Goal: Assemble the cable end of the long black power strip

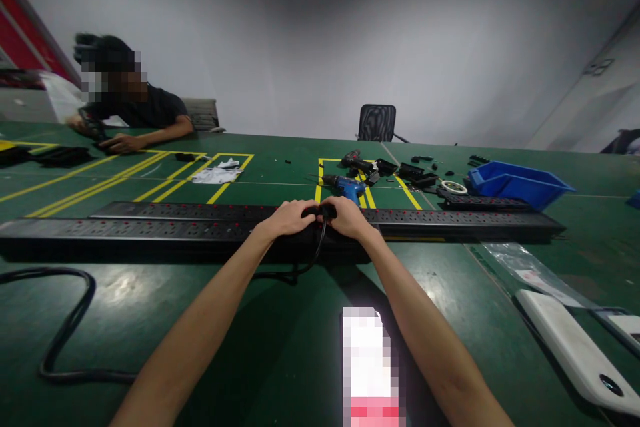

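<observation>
Long black power strips point(150, 230) with rows of sockets and red marks lie side by side across the green table. Above their middle, my left hand point(291, 217) and my right hand point(345, 216) meet, fingers closed round a small black connector point(326, 211). The left fingers pinch its left side, the right fingers its right side. From it a black cable point(320, 247) hangs over the front edge of the strips and runs left. Fingertips partly hide the connector.
A blue drill point(345, 185) and black parts point(415, 175) lie beyond the strips. At right are a blue bin point(520, 181), a plastic bag point(535, 270) and a white device point(570, 347). A lit screen point(367, 360) lies between my forearms. Another person point(145, 107) sits back left.
</observation>
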Tool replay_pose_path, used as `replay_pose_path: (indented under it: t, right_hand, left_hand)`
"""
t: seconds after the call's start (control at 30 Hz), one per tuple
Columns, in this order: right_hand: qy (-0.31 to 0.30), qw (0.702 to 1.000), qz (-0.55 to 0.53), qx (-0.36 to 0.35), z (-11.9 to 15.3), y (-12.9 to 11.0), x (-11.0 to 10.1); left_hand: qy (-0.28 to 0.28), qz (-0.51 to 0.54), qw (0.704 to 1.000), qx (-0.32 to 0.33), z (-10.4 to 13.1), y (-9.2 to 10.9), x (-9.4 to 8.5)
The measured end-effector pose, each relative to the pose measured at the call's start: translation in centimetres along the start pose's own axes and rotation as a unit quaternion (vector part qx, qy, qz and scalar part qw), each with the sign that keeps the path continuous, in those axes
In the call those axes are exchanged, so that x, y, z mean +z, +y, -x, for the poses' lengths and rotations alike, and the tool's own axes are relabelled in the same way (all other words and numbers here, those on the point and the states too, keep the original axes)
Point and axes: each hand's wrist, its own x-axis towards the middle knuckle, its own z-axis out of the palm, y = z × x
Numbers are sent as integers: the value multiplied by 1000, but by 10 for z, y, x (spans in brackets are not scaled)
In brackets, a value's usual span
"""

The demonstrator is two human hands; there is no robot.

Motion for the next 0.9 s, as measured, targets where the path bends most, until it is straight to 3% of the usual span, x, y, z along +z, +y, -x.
replay_pose_path:
  t: [0.3,0.6,0.9]
  right_hand:
    - [-13,997,78,16,-1,-9,-5]
    - [-38,987,-146,57,0,8,-11]
    - [-38,978,-199,57,0,10,-10]
  left_hand:
    - [-6,2,1000,-3,2,3,-3]
    - [-1,-14,1000,-5,3,3,-1]
    - [-10,-14,1000,-19,1,3,-2]
